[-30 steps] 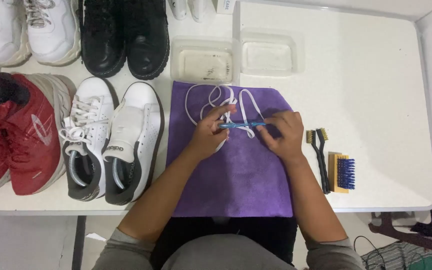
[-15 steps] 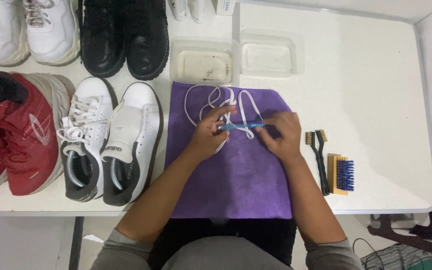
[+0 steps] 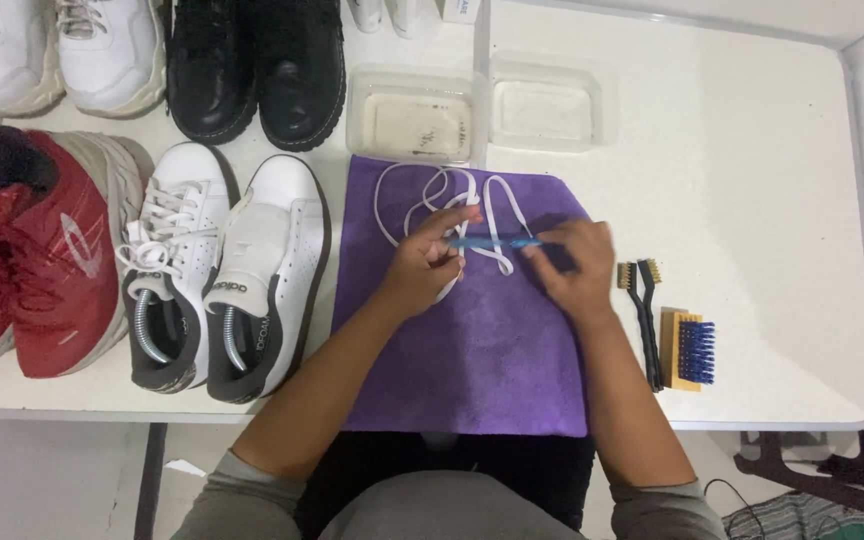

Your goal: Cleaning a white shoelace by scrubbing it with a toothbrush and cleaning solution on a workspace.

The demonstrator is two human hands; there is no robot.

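A purple cloth (image 3: 472, 360) lies on the white table (image 3: 752, 200) in front of me. On its far part is a looped white shoelace (image 3: 430, 192). My left hand (image 3: 420, 268) pinches a stretch of the lace against the cloth. In my right hand (image 3: 570, 268) is a thin blue brush (image 3: 492, 242), held level, with its tip at the lace by my left fingers.
White sneakers (image 3: 222, 270) stand left of the cloth, with red shoes (image 3: 32, 260) further left. Black boots (image 3: 252, 60) and white shoes (image 3: 52, 45) are at the back. Two clear trays (image 3: 417, 110) (image 3: 547, 105) sit behind the cloth. Small brushes (image 3: 642, 320) (image 3: 692, 350) lie to the right.
Both hands stay over the lace in almost the same place; the blue brush shifts only slightly along it.
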